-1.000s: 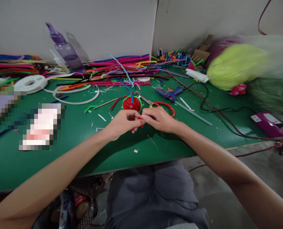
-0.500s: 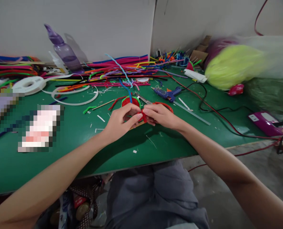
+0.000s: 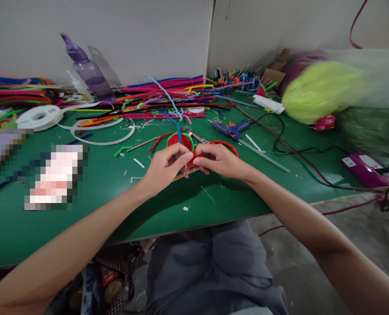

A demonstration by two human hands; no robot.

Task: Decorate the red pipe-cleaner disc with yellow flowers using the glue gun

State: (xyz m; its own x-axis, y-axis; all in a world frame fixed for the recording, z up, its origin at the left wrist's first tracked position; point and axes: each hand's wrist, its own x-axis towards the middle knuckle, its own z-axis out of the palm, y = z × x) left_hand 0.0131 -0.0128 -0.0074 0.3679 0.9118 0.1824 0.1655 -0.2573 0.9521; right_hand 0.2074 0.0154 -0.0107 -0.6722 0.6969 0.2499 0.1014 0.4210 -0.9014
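The red piece (image 3: 191,163) sits at frame centre between the left hand (image 3: 167,165) and right hand (image 3: 223,161), pinched by both.

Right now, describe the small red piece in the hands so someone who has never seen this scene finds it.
Over the green table, the left hand and right hand meet. Pinched between them is the small red piece. Unlike the red disc just beyond, it shows no green rim.

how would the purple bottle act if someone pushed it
The bottle might tip, being tall and narrow. It may slosh, since what looks like liquid shows partway up, and that probably keeps its weight low.
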